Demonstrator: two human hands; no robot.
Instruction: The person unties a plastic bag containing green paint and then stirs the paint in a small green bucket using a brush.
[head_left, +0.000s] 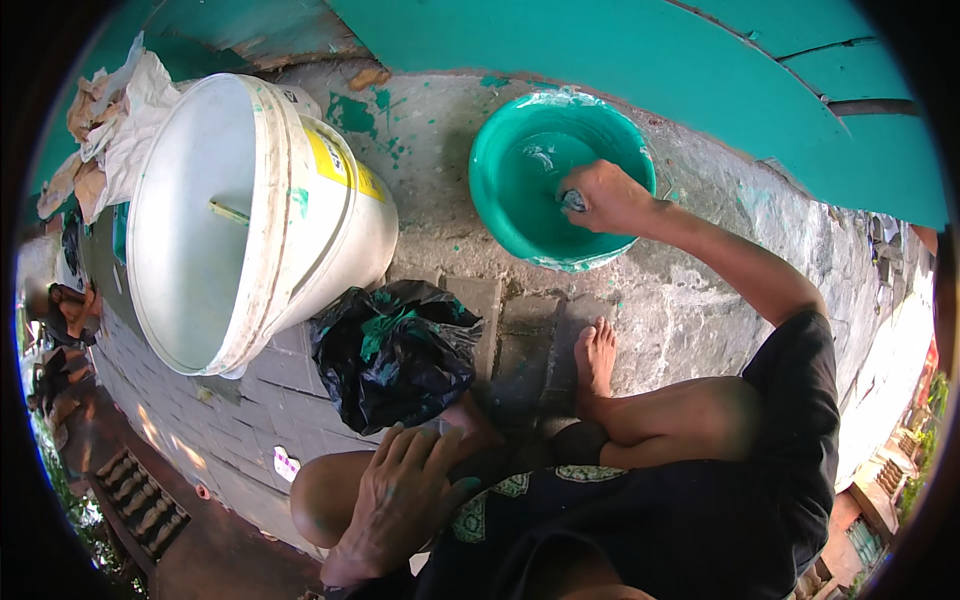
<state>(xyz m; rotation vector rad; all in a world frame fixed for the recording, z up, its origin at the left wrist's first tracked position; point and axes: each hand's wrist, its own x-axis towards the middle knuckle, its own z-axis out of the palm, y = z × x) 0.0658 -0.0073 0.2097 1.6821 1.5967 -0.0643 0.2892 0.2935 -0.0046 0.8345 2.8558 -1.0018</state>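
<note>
My right hand [608,200] reaches over a round green basin [488,195] holding green liquid paint [540,180]. Its fingers are wrapped around a greyish, paint-smeared handle [573,201], whose lower part I cannot see. My left hand [405,490] rests over my bent left knee [325,495], palm down, fingers stretched out and nothing in them. Just ahead of it lies a crumpled black plastic bag [395,355] with green paint smears. Pale residue streaks the basin's rim.
A large white bucket [275,200] with a cloudy interior stands at the left, near crumpled paper [130,110]. A green wall [600,45] runs along the far side. Paint spots mark the concrete floor [420,130]. My bare foot [597,350] is just short of the basin.
</note>
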